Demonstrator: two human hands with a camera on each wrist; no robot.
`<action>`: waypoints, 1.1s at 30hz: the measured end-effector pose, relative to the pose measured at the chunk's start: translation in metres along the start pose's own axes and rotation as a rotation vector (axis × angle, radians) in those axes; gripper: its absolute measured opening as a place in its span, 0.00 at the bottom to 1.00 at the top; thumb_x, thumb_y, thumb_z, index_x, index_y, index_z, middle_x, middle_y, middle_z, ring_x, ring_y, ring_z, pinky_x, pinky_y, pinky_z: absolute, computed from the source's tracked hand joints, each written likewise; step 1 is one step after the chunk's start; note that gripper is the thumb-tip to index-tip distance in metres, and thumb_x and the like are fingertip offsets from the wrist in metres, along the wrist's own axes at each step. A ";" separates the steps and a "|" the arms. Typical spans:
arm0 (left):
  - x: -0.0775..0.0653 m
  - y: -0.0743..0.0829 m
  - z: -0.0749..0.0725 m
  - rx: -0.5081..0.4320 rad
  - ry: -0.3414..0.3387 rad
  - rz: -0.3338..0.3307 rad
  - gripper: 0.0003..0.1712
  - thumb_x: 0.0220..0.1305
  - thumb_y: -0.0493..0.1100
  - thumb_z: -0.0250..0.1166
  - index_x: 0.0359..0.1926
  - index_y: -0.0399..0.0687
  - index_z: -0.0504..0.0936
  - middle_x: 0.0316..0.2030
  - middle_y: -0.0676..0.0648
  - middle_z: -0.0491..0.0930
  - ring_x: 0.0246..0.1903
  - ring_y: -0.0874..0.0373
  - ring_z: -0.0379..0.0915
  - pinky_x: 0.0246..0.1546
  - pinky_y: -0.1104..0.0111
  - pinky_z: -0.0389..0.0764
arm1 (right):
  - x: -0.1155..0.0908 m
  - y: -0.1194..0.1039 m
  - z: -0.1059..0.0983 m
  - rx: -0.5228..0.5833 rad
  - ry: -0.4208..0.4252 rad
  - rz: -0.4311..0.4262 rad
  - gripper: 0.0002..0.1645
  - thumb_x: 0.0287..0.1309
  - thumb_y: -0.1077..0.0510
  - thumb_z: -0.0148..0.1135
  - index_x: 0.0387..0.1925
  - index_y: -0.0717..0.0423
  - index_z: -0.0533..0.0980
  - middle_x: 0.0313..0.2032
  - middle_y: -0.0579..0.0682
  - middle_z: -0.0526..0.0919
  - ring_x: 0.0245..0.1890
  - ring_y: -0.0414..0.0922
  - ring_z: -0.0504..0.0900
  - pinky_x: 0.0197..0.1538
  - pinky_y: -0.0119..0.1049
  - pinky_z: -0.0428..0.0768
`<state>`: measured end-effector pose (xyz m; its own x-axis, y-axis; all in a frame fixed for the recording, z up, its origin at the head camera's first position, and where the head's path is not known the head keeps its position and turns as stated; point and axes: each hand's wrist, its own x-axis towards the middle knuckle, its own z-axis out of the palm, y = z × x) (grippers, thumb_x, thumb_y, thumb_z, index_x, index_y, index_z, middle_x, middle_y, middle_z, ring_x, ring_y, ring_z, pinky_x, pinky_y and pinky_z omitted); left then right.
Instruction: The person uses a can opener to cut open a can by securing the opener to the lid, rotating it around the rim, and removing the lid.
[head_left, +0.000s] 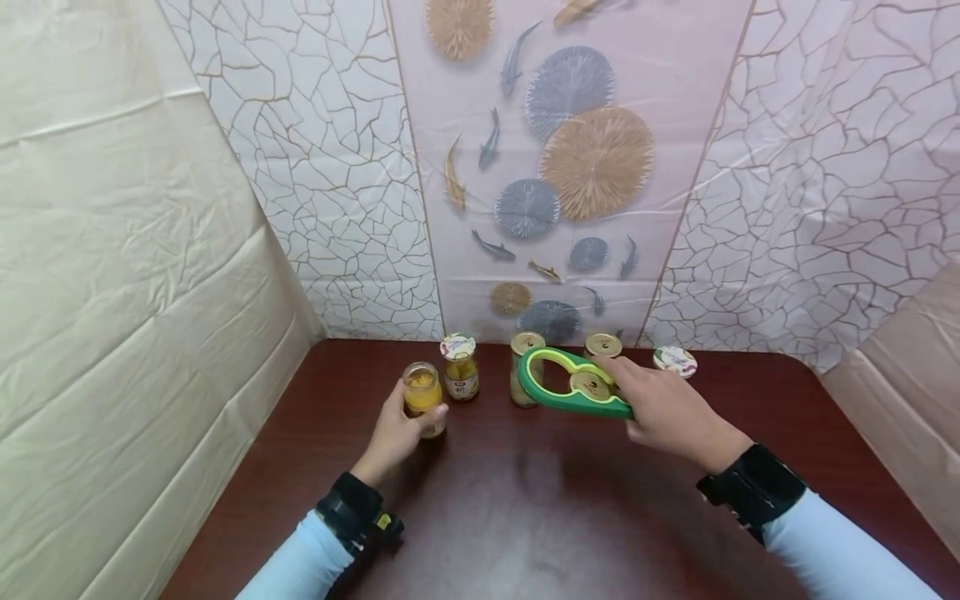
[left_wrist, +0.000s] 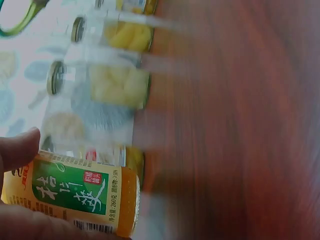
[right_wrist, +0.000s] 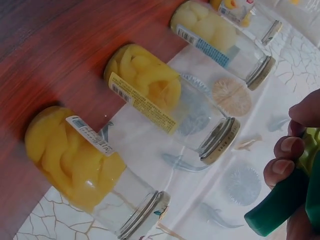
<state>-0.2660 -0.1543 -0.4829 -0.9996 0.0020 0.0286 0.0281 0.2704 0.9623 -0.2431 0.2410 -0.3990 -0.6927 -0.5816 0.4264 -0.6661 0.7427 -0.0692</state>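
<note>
At the left of the head view, my left hand (head_left: 395, 429) grips an uncapped glass jar of orange fruit (head_left: 422, 390), its mouth facing up. The left wrist view shows the jar's green-and-orange label (left_wrist: 70, 187). My right hand (head_left: 671, 412) holds a green jar opener (head_left: 573, 403) by its handle end, above the table. A gold lid (head_left: 590, 385) shows inside the opener's smaller opening. In the right wrist view, curled fingers (right_wrist: 282, 167) wrap the green handle. Behind the opener stand a gold-lidded jar (head_left: 519, 387) and another gold-lidded jar (head_left: 603, 344), partly hidden.
A jar with a patterned white lid (head_left: 461, 377) stands close beside the held jar. Another patterned white lid (head_left: 677, 361) shows beyond my right hand, on a jar of yellow fruit (right_wrist: 75, 157). A patterned cloth backdrop (head_left: 360, 208) rises behind the dark red table (head_left: 480, 517).
</note>
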 end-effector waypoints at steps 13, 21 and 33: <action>0.051 -0.024 -0.021 -0.075 0.113 -0.085 0.31 0.65 0.39 0.72 0.64 0.45 0.67 0.59 0.39 0.74 0.60 0.44 0.70 0.65 0.44 0.69 | -0.007 0.002 -0.003 -0.014 -0.009 0.006 0.48 0.42 0.68 0.73 0.68 0.57 0.68 0.40 0.51 0.83 0.25 0.43 0.74 0.28 0.40 0.77; 0.074 -0.023 -0.027 -0.059 0.110 -0.090 0.34 0.65 0.41 0.72 0.67 0.45 0.65 0.60 0.38 0.73 0.60 0.43 0.68 0.66 0.44 0.67 | -0.008 0.004 -0.001 -0.015 0.007 0.000 0.46 0.42 0.69 0.73 0.68 0.58 0.68 0.38 0.49 0.82 0.24 0.43 0.73 0.27 0.39 0.75; 0.094 -0.031 -0.046 0.040 0.159 -0.092 0.36 0.66 0.42 0.72 0.69 0.45 0.63 0.61 0.37 0.72 0.60 0.42 0.68 0.64 0.45 0.70 | -0.010 0.005 0.004 -0.014 0.008 -0.003 0.48 0.39 0.70 0.72 0.67 0.55 0.68 0.36 0.46 0.80 0.25 0.41 0.73 0.27 0.38 0.75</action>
<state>-0.3603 -0.2069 -0.4970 -0.9843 -0.1761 -0.0135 -0.0668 0.3002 0.9515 -0.2410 0.2491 -0.4076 -0.6887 -0.5811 0.4336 -0.6642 0.7455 -0.0557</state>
